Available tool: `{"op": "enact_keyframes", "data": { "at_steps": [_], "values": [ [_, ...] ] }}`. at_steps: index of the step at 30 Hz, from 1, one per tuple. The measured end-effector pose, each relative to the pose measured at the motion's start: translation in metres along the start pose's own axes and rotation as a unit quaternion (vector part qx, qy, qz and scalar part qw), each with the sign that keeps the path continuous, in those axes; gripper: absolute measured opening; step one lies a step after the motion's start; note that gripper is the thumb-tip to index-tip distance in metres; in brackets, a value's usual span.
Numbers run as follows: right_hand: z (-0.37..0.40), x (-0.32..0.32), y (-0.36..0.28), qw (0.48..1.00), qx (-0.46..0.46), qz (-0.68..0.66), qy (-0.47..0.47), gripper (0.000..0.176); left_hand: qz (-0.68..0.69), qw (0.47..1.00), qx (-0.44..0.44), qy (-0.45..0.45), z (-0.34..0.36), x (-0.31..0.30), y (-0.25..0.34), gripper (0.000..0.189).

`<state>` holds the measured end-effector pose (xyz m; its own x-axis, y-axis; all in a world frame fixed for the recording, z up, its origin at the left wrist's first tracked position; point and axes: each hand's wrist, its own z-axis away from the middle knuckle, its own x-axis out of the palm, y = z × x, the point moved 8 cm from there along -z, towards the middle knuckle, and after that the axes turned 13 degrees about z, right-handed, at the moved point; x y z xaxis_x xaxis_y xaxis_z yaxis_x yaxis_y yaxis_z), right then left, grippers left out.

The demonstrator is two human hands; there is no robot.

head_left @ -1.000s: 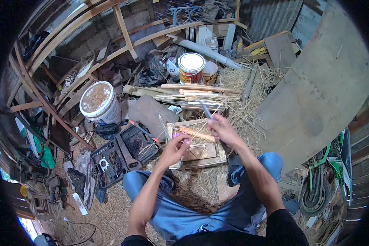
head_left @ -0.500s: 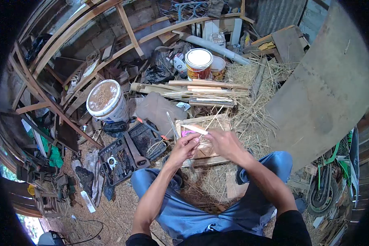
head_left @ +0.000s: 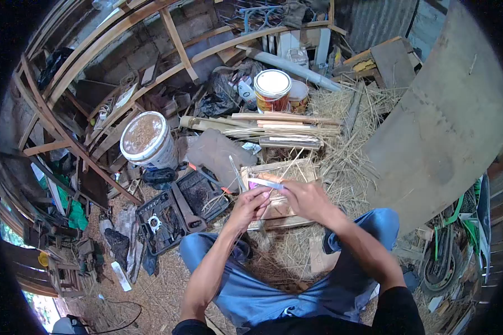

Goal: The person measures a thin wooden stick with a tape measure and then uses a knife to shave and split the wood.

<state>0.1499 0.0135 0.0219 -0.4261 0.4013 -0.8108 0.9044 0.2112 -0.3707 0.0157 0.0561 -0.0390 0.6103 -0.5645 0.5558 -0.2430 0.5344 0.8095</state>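
My right hand [head_left: 307, 200] is closed on a knife [head_left: 267, 183], whose flat, pale blade points left over the fingers of my other hand. My left hand [head_left: 249, 207] is pinched just below the blade, around what seems to be a thin strip; the fingers hide most of it. Beneath both hands lies a low wooden board [head_left: 288, 221] with straw on it. A small purple-pink patch [head_left: 252, 185] shows beside the blade tip. Left of the board, a long, narrow metal piece [head_left: 236, 170] slants upward.
An open black tool case [head_left: 161, 215] lies left of my knees. Farther off are a white bucket [head_left: 146, 137], a lidded paint pail [head_left: 273, 89] and stacked wood strips [head_left: 288, 120]. Straw [head_left: 346, 162] covers the floor, and a large sheet [head_left: 436, 128] leans at right.
The knife blade has turned and dropped slightly, lying flatter above my left fingers. My right hand has shifted a little; my left hand stays nearly in place.
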Motion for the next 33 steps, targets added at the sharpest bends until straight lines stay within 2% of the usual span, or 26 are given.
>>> {"op": "enact_keyframes", "data": {
  "at_steps": [1,2,3,5,6,7,9,10,12,13,15,16,17,19,20,23,24,25,27,28,30,33],
  "values": [
    [0.002,-0.005,-0.009,0.998,-0.043,-0.021,0.034,0.018,0.001,1.0,0.002,-0.001,-0.003,0.0,0.001,0.038],
    [0.001,0.01,0.011,0.999,0.009,-0.018,-0.037,0.017,-0.016,1.0,0.006,0.019,-0.003,-0.004,0.001,0.038],
    [-0.001,0.005,0.016,0.999,0.013,-0.021,-0.041,0.017,-0.034,0.999,0.007,0.041,0.0,-0.007,0.002,0.038],
    [-0.013,-0.013,0.029,0.998,0.066,-0.017,-0.006,0.017,-0.021,0.999,0.014,0.028,0.001,-0.007,0.003,0.037],
    [-0.006,0.004,0.027,0.999,0.034,0.005,-0.027,0.016,-0.029,0.999,0.007,0.038,0.002,-0.009,0.001,0.037],
    [0.0,0.012,0.005,0.992,-0.035,0.065,-0.102,0.016,-0.035,0.998,0.002,0.046,0.001,-0.01,-0.002,0.037],
    [0.0,0.002,-0.001,0.999,-0.021,-0.039,-0.019,0.015,-0.034,0.999,0.001,0.042,-0.003,-0.011,-0.003,0.037],
    [-0.005,-0.003,0.007,0.999,-0.018,-0.04,-0.019,0.015,-0.032,0.999,-0.001,0.033,-0.001,-0.009,-0.001,0.038],
    [-0.017,-0.017,0.042,0.996,0.086,-0.036,-0.012,0.016,-0.03,0.999,-0.001,0.032,0.004,-0.005,0.002,0.04],
    [-0.013,-0.014,0.036,0.996,0.084,-0.035,-0.01,0.016,-0.03,0.999,0.001,0.031,0.005,-0.005,0.003,0.04],
    [0.004,0.012,0.012,0.996,0.031,0.019,-0.086,0.017,-0.05,0.998,-0.001,0.049,0.002,-0.008,-0.002,0.037],
    [0.004,0.002,-0.01,0.996,-0.065,-0.059,0.023,0.016,-0.072,0.996,-0.001,0.047,-0.001,-0.011,-0.004,0.037],
    [-0.001,-0.001,-0.003,0.996,-0.066,-0.058,0.024,0.016,-0.073,0.996,0.0,0.046,-0.003,-0.014,-0.006,0.037],
    [-0.006,-0.002,0.031,0.993,0.069,-0.096,0.009,0.015,-0.059,0.998,0.005,0.033,0.002,-0.006,0.003,0.035],
    [-0.005,-0.001,0.03,0.993,0.069,-0.097,0.008,0.015,-0.065,0.997,0.006,0.037,0.005,-0.005,0.005,0.035],
    [-0.007,-0.003,0.029,0.998,0.036,-0.054,-0.012,0.016,-0.065,0.997,0.009,0.037,0.003,-0.007,0.0,0.036],
    [0.002,0.012,0.017,0.996,0.031,-0.022,-0.086,0.016,-0.07,0.996,0.015,0.053,0.001,-0.01,-0.002,0.032],
    [0.002,0.0,-0.009,0.995,-0.06,-0.073,0.001,0.017,-0.069,0.996,0.019,0.051,-0.003,-0.013,-0.004,0.032],
    [-0.004,0.009,0.007,0.99,0.018,-0.052,-0.129,0.017,-0.074,0.996,0.014,0.041,-0.004,-0.017,-0.009,0.028],
    [-0.004,0.011,0.009,0.989,0.02,-0.056,-0.132,0.017,-0.063,0.997,0.03,0.041,-0.008,-0.017,-0.007,0.026],
    [-0.012,-0.002,0.008,0.996,-0.024,-0.081,-0.032,0.018,-0.057,0.997,0.026,0.054,-0.012,-0.015,-0.003,0.026],
    [-0.012,0.009,0.034,0.999,0.002,-0.011,-0.032,0.021,-0.04,0.998,0.019,0.052,-0.013,-0.012,-0.002,0.029]
  ]
}}
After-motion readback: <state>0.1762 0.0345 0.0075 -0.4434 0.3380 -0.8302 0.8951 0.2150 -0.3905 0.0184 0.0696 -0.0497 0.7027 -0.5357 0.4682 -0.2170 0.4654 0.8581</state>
